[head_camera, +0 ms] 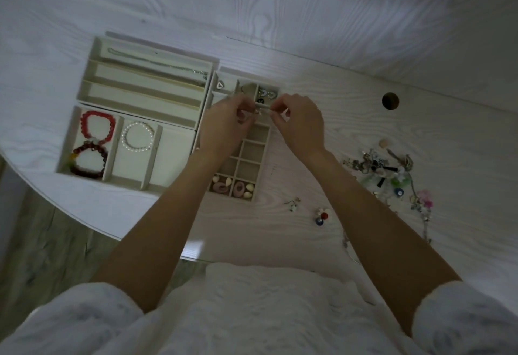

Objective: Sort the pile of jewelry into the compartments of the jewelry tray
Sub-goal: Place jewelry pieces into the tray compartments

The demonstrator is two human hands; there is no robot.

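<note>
Item pinched between my left hand (224, 121) and right hand (298, 121) too small to identify, grid tray (253, 155) partly hidden beneath my hands, pile (392, 175) at right a blur.

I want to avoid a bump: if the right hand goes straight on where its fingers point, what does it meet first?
Probably the left hand: the right hand points leftward at it, a small piece pinched between them. Depth is unclear.

I see a white wood-grain table (322, 46) filling most of my view, its curved near edge running down on the left. A round dark cable hole (390, 100) sits in the table's surface toward its far right. Below that curved edge, left of the table, lies grey-brown wood-pattern flooring (47, 242). Nearest me, under the table's near edge, spreads white fluffy fabric (252, 312).
</note>
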